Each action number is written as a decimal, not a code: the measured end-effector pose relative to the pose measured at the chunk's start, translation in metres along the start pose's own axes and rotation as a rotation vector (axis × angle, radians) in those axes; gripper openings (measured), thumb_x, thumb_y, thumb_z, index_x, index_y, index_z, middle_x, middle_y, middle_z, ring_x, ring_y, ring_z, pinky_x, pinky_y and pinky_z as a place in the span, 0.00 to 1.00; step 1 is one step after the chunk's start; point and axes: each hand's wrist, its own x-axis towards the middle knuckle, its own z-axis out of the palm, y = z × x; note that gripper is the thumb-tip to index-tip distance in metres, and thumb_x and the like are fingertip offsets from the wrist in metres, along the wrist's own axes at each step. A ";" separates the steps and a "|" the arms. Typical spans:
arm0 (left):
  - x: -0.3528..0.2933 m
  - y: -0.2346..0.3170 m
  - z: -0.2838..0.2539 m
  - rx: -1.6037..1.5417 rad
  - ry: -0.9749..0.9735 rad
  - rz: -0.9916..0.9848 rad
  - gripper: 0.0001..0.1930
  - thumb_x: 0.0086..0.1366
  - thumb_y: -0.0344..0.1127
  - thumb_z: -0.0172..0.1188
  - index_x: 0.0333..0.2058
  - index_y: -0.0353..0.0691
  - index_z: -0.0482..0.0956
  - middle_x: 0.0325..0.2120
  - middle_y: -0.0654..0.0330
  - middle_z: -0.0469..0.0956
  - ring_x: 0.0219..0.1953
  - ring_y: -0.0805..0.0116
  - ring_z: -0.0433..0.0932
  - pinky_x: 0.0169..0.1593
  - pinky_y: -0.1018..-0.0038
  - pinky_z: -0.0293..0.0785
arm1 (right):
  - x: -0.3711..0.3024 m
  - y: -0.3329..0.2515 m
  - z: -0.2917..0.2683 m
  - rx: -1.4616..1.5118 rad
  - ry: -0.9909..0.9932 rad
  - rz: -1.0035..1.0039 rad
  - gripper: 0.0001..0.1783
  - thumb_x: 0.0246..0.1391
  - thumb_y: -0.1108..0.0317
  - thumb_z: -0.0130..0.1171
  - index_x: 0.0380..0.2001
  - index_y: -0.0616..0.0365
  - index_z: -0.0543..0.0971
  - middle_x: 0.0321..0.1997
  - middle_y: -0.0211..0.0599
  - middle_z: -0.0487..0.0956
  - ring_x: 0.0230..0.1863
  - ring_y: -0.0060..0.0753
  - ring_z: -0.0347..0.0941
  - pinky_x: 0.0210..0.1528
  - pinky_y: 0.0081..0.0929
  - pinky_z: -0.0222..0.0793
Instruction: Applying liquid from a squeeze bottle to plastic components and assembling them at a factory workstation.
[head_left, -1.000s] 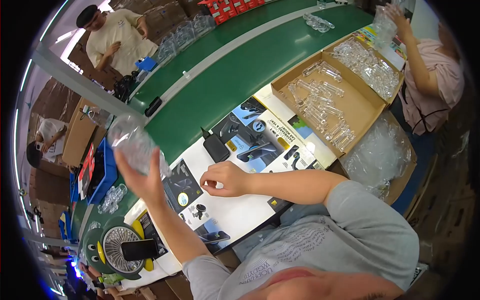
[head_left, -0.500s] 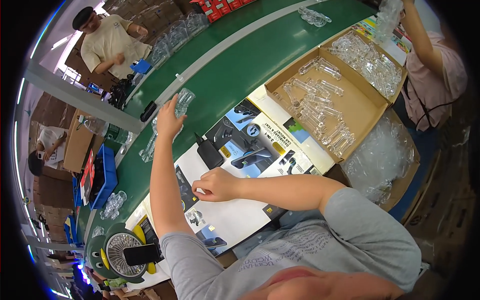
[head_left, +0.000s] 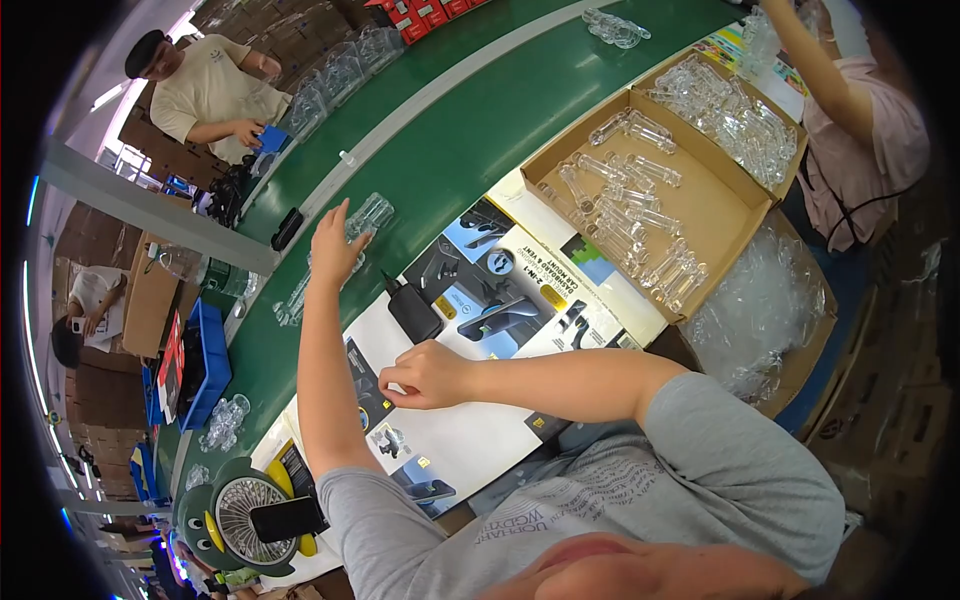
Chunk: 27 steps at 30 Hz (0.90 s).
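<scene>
My left hand [head_left: 335, 248] reaches out over the green conveyor belt [head_left: 440, 150], with its fingers stretched and the thumb apart. Beside its thumb and fingertips lies a clear plastic piece [head_left: 375, 213]; whether they touch it, I cannot tell. More clear plastic [head_left: 292, 303] shows next to my left wrist. My right hand [head_left: 430, 376] rests curled above a printed white cardboard sheet [head_left: 460, 440]; what its fingers hold, if anything, is hidden. A black block-shaped device [head_left: 413, 312] lies on the sheet just beyond it.
At right stands an open cardboard box [head_left: 715, 235] with clear plastic tubes [head_left: 625, 215]; bagged plastic [head_left: 760, 310] is below. A green fan [head_left: 250, 515] with a phone [head_left: 285, 515] and a blue bin [head_left: 208, 350] stand left. Co-workers are across the belt and at the far right.
My left hand has drawn back slightly toward me, its fingers more spread. The clear plastic piece beside it sits a little nearer and further right. My right hand stays curled in place.
</scene>
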 end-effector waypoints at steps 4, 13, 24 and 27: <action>-0.043 0.032 -0.036 -0.075 0.163 0.039 0.29 0.54 0.35 0.62 0.55 0.40 0.64 0.52 0.49 0.67 0.56 0.50 0.64 0.58 0.62 0.60 | -0.003 0.002 -0.001 -0.003 0.011 0.007 0.05 0.45 0.67 0.58 0.24 0.50 0.72 0.11 0.29 0.70 0.16 0.32 0.71 0.19 0.29 0.65; -0.266 0.126 -0.138 -0.461 0.040 -0.303 0.04 0.55 0.23 0.57 0.31 0.31 0.75 0.27 0.55 0.77 0.32 0.67 0.76 0.38 0.74 0.70 | -0.009 0.002 -0.003 0.008 0.003 0.052 0.04 0.46 0.65 0.58 0.25 0.49 0.73 0.11 0.26 0.70 0.14 0.30 0.69 0.19 0.28 0.64; -0.592 0.111 -0.090 -0.513 -1.123 -1.169 0.15 0.55 0.37 0.54 0.40 0.37 0.74 0.29 0.54 0.75 0.32 0.64 0.76 0.36 0.70 0.71 | -0.007 -0.003 0.004 0.064 0.006 0.088 0.03 0.46 0.68 0.58 0.25 0.51 0.74 0.10 0.25 0.66 0.12 0.26 0.64 0.18 0.25 0.59; -0.625 0.106 -0.038 -0.147 -0.959 -1.202 0.15 0.50 0.35 0.61 0.38 0.36 0.78 0.32 0.49 0.79 0.35 0.59 0.80 0.41 0.68 0.74 | -0.015 0.003 -0.004 0.016 -0.003 0.118 0.04 0.46 0.68 0.58 0.25 0.51 0.74 0.10 0.25 0.66 0.13 0.26 0.64 0.18 0.25 0.59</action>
